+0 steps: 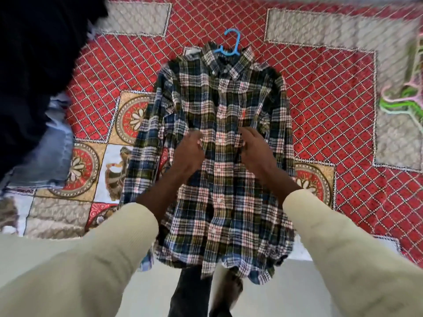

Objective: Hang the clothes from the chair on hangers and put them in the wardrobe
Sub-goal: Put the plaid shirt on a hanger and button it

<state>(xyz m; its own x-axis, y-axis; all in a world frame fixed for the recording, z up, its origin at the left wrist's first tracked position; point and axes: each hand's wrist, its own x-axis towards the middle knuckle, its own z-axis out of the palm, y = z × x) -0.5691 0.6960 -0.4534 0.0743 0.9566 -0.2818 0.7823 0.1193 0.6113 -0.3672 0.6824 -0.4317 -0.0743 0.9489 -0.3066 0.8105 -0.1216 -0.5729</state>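
From the head camera we see the plaid shirt (219, 156) lying flat on the red patterned bedspread (320, 106), a blue hanger (231, 43) in its collar. Our left hand (188, 149) and right hand (253, 147) both pinch the button placket at mid-chest — fingers curled into the fabric.

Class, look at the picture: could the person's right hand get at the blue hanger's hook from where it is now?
Probably yes. The hook lies bare on the bedspread above the plaid shirt's collar, and nothing lies between it and the right hand, though it means leaning forward.
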